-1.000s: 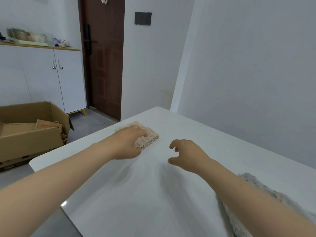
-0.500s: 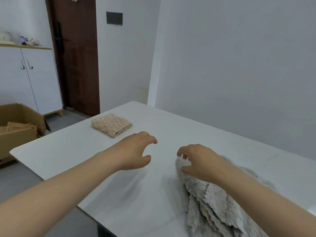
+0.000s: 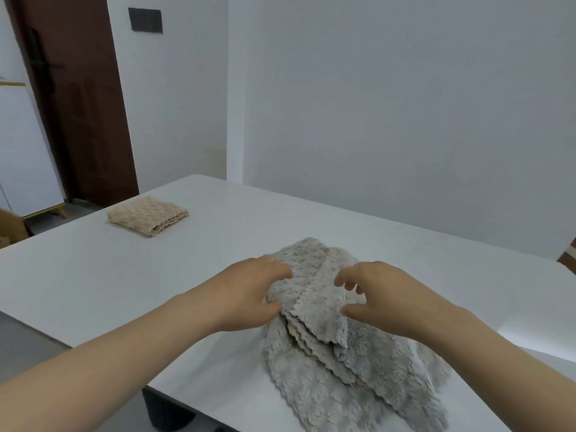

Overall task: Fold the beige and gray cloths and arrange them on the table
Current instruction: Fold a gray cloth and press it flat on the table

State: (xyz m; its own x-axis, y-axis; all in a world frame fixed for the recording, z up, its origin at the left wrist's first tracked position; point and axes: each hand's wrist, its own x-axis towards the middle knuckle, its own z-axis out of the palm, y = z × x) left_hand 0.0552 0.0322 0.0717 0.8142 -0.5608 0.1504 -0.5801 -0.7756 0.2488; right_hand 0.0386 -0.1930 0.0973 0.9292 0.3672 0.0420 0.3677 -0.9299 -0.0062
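Both hands have come over to the gray cloth [image 3: 358, 369]: left hand [image 3: 246, 293] pinches its edge, right hand [image 3: 386, 296] hovers, fingers spread.

Brown door [image 3: 78, 104] at left, dark wall plate [image 3: 145, 20] beside it, perhaps a cardboard box [image 3: 11, 227] below

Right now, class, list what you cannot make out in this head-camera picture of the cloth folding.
Head view only:
1. Gray cloth: near end cut off by the bottom edge, right side behind the right forearm.
2. Right hand: its curled fingers hide whether it grips the cloth.
3. Beige cloth: layers too small to count.
4. Brown object: cut off by the right edge.
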